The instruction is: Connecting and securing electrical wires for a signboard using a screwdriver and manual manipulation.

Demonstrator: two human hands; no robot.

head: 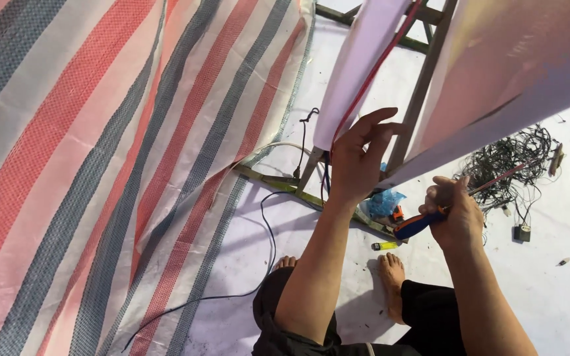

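My left hand [359,157] is raised with fingers spread, touching the lower edge of a white sheet [363,59] that has a red wire [376,66] running along it. My right hand [455,211] is shut on a tool with a blue and orange handle [417,225]; its thin shaft [496,179] points up to the right under a second pale sheet [516,72]. My bare feet [392,277] stand on the white ground cover below.
A large tarp [100,171] striped red, grey and white fills the left. A wooden frame [423,79] stands behind the sheets. A tangle of dark wires [509,165], a yellow lighter [384,246], a blue plastic bag [384,201] and a black cable [268,231] lie on the ground.
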